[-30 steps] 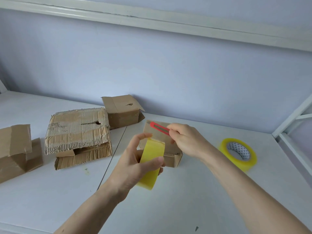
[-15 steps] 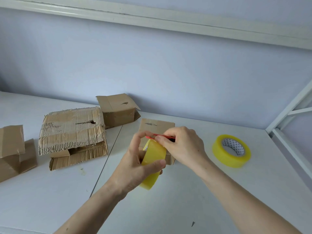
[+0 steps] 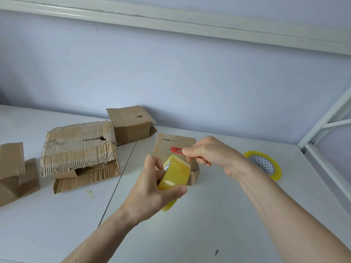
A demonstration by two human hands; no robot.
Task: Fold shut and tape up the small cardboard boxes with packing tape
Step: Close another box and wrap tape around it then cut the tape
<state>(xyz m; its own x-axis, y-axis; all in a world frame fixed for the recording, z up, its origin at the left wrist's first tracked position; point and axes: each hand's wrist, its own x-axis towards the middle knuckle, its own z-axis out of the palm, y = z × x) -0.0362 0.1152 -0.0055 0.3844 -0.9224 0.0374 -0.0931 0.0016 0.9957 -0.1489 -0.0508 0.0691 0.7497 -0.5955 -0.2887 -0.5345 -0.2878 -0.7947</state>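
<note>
My left hand (image 3: 150, 188) is curled round a roll of yellowish packing tape (image 3: 175, 176), thumb across its near face and fingers wrapped over the far side, holding it on edge above the white table (image 3: 209, 224). My right hand (image 3: 210, 154) is just above and to the right of the roll, fingertips pinched on a small red cutter (image 3: 177, 150) whose looped end sticks out to the left, over the top of the roll. I cannot tell whether the cutter touches the tape.

Directly behind both hands sits the small cardboard box (image 3: 173, 147), its top flap standing up toward the wall and its lower part hidden by the roll and my fingers. To the right of my right wrist a second tape roll (image 3: 265, 165) lies flat on the table. Off to the left of my left hand rests a battered, crushed corrugated box (image 3: 79, 149), with another small box (image 3: 131, 124) behind it against the wall, and a further brown box (image 3: 15, 171) at the far left edge.
</note>
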